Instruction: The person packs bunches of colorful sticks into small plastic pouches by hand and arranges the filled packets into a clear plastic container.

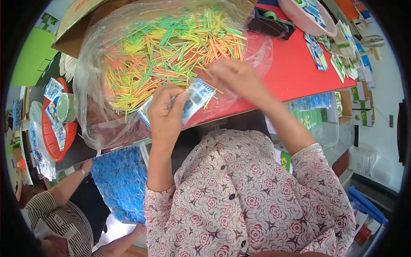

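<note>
My left hand (165, 107) is closed on a small blue-and-white printed packet (200, 95), thumb on top, at the near edge of a heap of sticks. Another blue-striped packet edge (144, 115) shows to the left of this hand; whether it is part of the same packet I cannot tell. Just right of the packet is my right hand (237, 77), a little blurred, its fingers curled together above the heap. What they pinch, if anything, cannot be made out. The thin yellow, green and orange sticks (171, 55) lie loose on a clear plastic bag (92, 81).
A cardboard box (79, 21) stands behind the bag. On the red tabletop (291, 68) are a black tape dispenser (270, 23), a pink basin (327, 25) and loose packets (317, 53). At left are a red basket (49, 132), a green bowl (65, 107) and a person in stripes (72, 214).
</note>
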### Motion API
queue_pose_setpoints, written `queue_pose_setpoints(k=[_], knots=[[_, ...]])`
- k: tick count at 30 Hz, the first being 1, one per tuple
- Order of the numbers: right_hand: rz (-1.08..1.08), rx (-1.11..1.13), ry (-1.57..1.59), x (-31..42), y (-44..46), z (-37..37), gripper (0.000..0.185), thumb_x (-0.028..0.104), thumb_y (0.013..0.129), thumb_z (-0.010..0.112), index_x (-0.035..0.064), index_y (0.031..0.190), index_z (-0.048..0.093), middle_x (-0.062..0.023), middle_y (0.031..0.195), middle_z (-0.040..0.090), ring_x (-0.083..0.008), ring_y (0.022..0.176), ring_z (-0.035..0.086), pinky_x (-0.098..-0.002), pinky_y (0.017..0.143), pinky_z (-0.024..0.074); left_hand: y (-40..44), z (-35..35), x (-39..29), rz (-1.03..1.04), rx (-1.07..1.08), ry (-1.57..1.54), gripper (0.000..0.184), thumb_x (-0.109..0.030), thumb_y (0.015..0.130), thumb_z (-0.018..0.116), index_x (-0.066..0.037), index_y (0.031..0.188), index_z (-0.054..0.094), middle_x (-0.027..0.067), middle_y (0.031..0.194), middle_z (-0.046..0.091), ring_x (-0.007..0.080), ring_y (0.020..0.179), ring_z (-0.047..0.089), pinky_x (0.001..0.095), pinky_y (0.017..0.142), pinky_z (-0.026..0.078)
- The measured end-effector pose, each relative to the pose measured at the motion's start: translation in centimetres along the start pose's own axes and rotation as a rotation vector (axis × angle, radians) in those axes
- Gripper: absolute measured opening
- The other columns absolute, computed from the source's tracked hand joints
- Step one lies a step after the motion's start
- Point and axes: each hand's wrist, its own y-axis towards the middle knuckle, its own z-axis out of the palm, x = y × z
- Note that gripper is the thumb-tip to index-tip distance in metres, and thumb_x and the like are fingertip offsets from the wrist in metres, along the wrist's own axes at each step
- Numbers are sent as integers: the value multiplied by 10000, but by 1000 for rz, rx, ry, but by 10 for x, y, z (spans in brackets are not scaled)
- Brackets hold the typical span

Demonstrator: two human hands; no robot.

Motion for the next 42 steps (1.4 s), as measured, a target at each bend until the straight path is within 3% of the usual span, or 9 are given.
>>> queue_pose_setpoints(k=[3, 7, 10, 19, 24, 27, 36, 39, 42], knots=[[-281, -119, -667, -26, 31, -56, 210, 93, 843, 588, 116, 1034, 672, -59, 1028, 646, -232, 942, 622, -328, 813, 484, 0, 1, 1, 87, -91, 89, 68, -50, 831, 633, -6, 849, 584, 90, 855, 590, 196, 782, 573, 291, 673, 461], [-749, 67, -1264, -38, 55, -86, 340, 65, 766, 608, 155, 1091, 653, -59, 1209, 567, -273, 1168, 504, -411, 963, 406, 6, 30, 5, 161, 93, 115, 83, -37, 806, 628, -5, 850, 565, 120, 871, 590, 264, 831, 580, 347, 743, 472], [-778, 124, -1276, -42, 71, -86, 413, 79, 742, 608, 179, 1142, 627, -40, 1278, 520, -259, 1247, 420, -444, 1033, 326, 16, 53, 21, 464, 120, 301, 127, -30, 767, 626, -9, 873, 559, 140, 881, 595, 325, 881, 575, 411, 817, 459], [-892, 355, -1277, -42, 99, -69, 465, 118, 768, 600, 184, 1227, 568, -28, 1289, 516, -217, 1276, 397, -455, 1132, 204, 13, 57, 35, 378, 161, 327, 149, -24, 761, 597, -24, 905, 563, 146, 893, 608, 332, 926, 576, 439, 860, 439], [-938, 386, -1291, -40, 110, -51, 366, 157, 772, 615, 135, 1137, 596, -36, 1214, 547, -209, 1208, 456, -430, 1094, 270, 14, 56, 35, 372, 152, 326, 134, -28, 758, 597, -30, 883, 550, 148, 882, 605, 332, 912, 575, 439, 854, 436], [-784, 413, -1238, -37, 114, -36, 250, 165, 772, 618, 103, 1014, 604, -53, 1091, 581, -226, 1109, 516, -389, 1004, 368, 14, 56, 37, 376, 154, 320, 133, -29, 753, 600, -32, 873, 542, 148, 877, 604, 334, 902, 574, 441, 846, 436], [-639, 230, -1297, -32, 121, 6, 164, 159, 796, 603, 66, 931, 587, -119, 982, 604, -295, 981, 561, -392, 877, 440, 12, 56, 40, 369, 126, 313, 127, -24, 755, 602, -24, 861, 532, 151, 880, 603, 341, 895, 569, 441, 825, 441], [-100, 245, -1049, -13, 124, 5, 221, 205, 870, 586, 18, 989, 587, -142, 1001, 631, -278, 948, 594, -373, 866, 452, 12, 56, 41, 360, 109, 276, 123, -28, 760, 607, -19, 862, 537, 152, 887, 604, 340, 903, 571, 433, 825, 445], [-34, 204, -717, -26, 128, -3, 282, 244, 910, 563, -6, 1039, 578, -135, 1010, 649, -243, 946, 605, -344, 856, 455, 12, 51, 31, 465, 10, 194, 119, -49, 780, 619, -7, 862, 543, 159, 896, 600, 345, 887, 576, 419, 821, 454]])
